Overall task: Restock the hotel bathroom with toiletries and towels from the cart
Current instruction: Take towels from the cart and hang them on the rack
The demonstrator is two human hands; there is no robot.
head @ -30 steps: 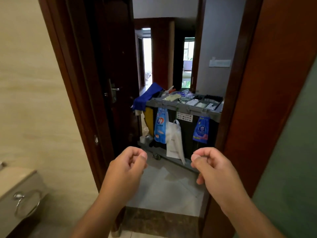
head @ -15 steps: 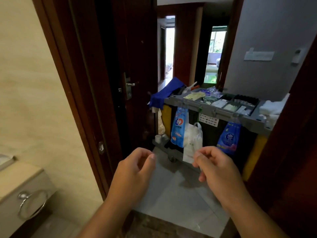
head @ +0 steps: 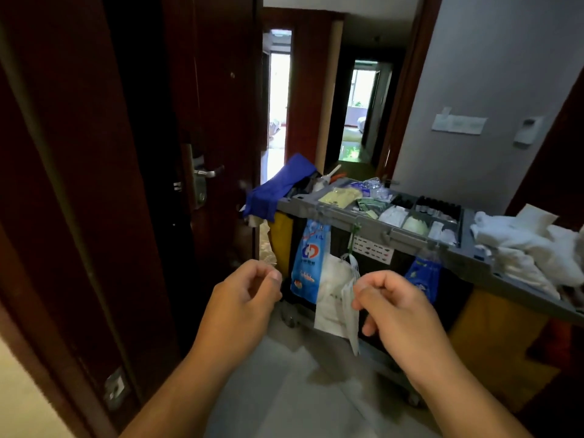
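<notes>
The grey housekeeping cart [head: 344, 218] stands just outside the doorway, ahead and to the right. Its top tray holds small toiletry packets [head: 392, 213] in compartments. A pile of white towels [head: 524, 248] lies on its right end. My left hand [head: 243, 305] and my right hand [head: 401, 314] are raised in front of me, short of the cart. Both have their fingers curled with nothing in them. The right hand overlaps a white plastic bag [head: 331, 295] that hangs from the cart's side, without holding it.
The dark wooden door [head: 221, 105] with a metal handle [head: 208, 172] stands open on the left. A blue cloth [head: 278, 188], two blue packs [head: 308, 260] and yellow bags [head: 493, 336] hang on the cart. Grey floor tiles [head: 284, 390] lie between me and it.
The view has moved forward through the doorway and turned right, so the cart is nearer and its towels show. Both hands keep the same curled pose.
</notes>
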